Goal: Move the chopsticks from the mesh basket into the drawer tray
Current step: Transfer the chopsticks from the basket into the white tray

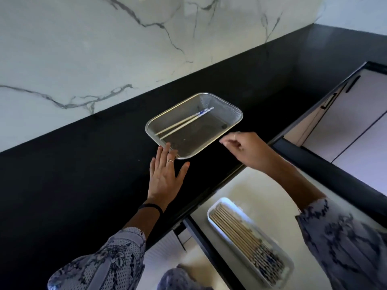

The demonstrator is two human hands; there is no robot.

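Note:
A rectangular steel mesh basket (234,120) rests on the black counter. Two wooden chopsticks (180,124) with blue-and-white patterned ends lie diagonally inside it. My left hand (166,174) lies flat on the counter, fingers spread, fingertips touching the basket's near left corner. My right hand (245,147) hovers just off the basket's near right rim, fingers loosely curled, holding nothing. Below the counter edge an open drawer holds a white tray (217,206) filled with several chopsticks (245,235) laid side by side.
The black counter (73,174) runs diagonally, backed by a white marble wall (83,49). The open drawer's pale floor (247,185) and its dark front edge (335,174) lie at the lower right. Pale cabinet fronts with dark handles (351,84) stand at far right.

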